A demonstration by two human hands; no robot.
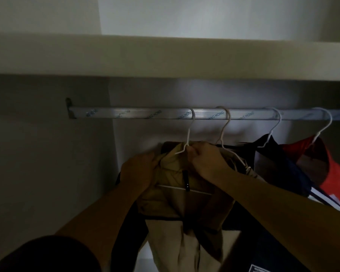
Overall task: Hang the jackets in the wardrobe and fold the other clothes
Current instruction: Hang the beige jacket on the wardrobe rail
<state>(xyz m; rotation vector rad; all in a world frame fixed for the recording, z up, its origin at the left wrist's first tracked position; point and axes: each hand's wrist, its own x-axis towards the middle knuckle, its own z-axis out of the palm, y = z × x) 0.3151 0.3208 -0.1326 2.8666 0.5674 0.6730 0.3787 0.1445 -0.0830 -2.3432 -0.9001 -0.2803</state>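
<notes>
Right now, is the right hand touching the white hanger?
Touching. The head view shows the right hand pinching the white hanger at its neck, above the tan jacket.

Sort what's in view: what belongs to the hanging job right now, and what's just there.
In the job: tan jacket, white wire hanger, wardrobe rail, left hand gripping the jacket, right hand at the hanger's neck.
Just there: navy jacket, red jacket, both already hung; shelf above.
</notes>
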